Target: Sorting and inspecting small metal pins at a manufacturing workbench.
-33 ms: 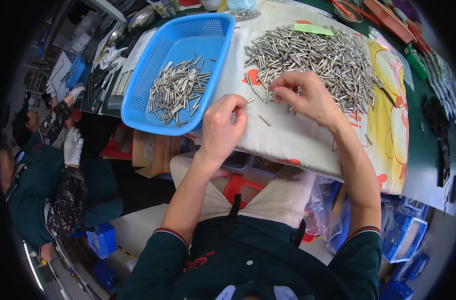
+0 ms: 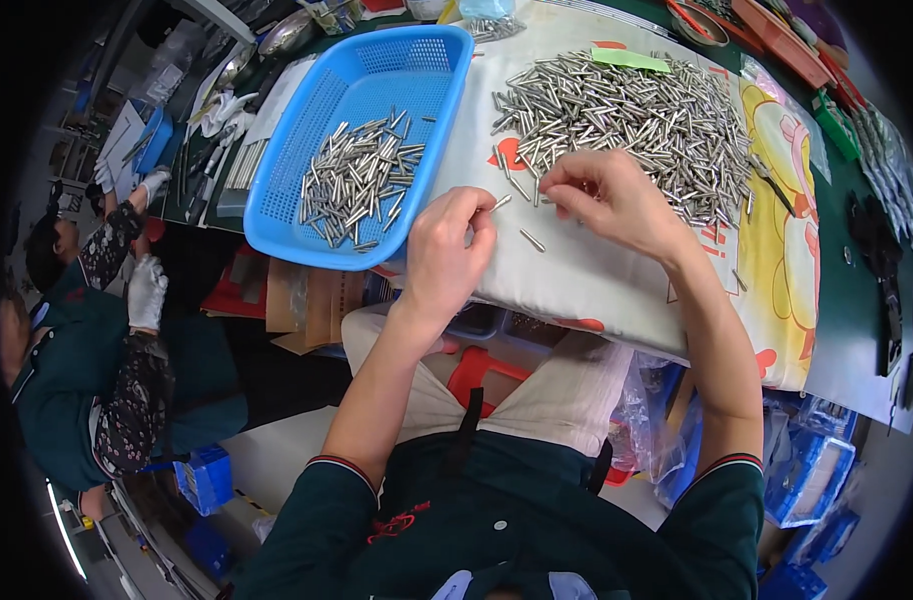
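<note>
My left hand (image 2: 447, 245) is closed, with thumb and index finger pinching a small metal pin (image 2: 503, 202) whose pointed end sticks out to the right. My right hand (image 2: 617, 203) is bent over the near left edge of a big heap of silvery metal pins (image 2: 627, 120), its thumb and index fingertips drawn together. Pin ends show right beside those fingertips; what they hold, if anything, is too small to make out. One loose pin (image 2: 533, 240) lies on the cloth between my hands. A blue perforated basket (image 2: 262, 215) at the left holds a smaller pile of similar pins (image 2: 357, 180).
A patterned cloth (image 2: 567, 285) covers the tabletop. On the heap lies a green paper strip (image 2: 631, 60); a dark slender tool (image 2: 772, 186) rests at its right. A gloved co-worker (image 2: 107, 370) sits at the far left. Blue crates (image 2: 809, 475) stand low at the right.
My right hand's fingertips have dipped slightly toward the cloth and come closer together. My left hand keeps its pinch on the pin, and the basket and heap look the same.
</note>
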`<state>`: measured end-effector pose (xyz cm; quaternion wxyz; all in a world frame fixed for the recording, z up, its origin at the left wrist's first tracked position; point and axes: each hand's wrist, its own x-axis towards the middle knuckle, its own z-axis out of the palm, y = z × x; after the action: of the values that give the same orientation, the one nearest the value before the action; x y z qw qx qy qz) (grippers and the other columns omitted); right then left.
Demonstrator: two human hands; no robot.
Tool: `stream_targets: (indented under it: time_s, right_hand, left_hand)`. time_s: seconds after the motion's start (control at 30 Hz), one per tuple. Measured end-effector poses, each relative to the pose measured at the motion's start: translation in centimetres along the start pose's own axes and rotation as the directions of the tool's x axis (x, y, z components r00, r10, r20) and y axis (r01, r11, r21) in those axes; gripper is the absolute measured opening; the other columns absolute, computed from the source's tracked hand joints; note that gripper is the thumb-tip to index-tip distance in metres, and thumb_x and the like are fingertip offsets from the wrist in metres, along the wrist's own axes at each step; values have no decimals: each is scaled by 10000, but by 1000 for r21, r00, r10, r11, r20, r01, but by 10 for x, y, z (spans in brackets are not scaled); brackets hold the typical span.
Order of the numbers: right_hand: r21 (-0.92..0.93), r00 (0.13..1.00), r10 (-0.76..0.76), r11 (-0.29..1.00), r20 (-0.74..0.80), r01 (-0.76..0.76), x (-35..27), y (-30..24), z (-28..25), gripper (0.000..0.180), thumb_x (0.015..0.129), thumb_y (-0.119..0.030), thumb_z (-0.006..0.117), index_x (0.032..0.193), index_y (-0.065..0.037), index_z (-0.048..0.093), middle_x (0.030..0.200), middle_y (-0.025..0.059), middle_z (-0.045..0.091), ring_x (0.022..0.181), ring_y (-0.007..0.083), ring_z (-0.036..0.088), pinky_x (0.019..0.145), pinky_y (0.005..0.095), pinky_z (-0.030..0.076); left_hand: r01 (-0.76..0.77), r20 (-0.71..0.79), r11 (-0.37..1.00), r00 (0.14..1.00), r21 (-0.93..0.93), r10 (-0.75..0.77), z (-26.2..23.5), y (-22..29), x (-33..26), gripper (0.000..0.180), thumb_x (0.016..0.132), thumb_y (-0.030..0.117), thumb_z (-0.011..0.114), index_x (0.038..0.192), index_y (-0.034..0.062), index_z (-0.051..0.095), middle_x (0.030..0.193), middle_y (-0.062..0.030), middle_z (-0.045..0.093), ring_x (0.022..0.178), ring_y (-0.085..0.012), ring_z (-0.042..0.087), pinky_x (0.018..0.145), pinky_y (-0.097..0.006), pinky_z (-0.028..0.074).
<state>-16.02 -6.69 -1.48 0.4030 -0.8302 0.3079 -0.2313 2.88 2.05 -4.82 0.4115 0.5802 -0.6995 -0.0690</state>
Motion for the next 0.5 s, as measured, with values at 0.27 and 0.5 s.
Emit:
stream_targets:
  time_s: [0.27, 0.5]
  right_hand:
    - [-384, 965, -253, 885, 75, 262, -10, 0, 27, 98, 726, -81, 625, 797, -26, 585, 786, 104, 528, 792, 280, 540, 688, 379, 447]
    - [-455, 964, -254, 850, 85, 264, -12, -1, 25, 143, 713, -125, 643, 791, -15, 594, 761, 105, 532, 787, 280, 546, 683, 377, 451]
  left_hand:
    - [2, 57, 999, 998, 48, -4, 4, 1, 4, 184, 737, -18, 633, 899, -2, 547, 745, -136, 620, 640, -273, 627, 563, -360, 476]
    - [-87, 59, 993, 995, 77, 83, 4, -5, 0, 130, 734, -13, 631, 846, -3, 565, 729, -133, 575, 649, -278, 579, 570, -359, 447]
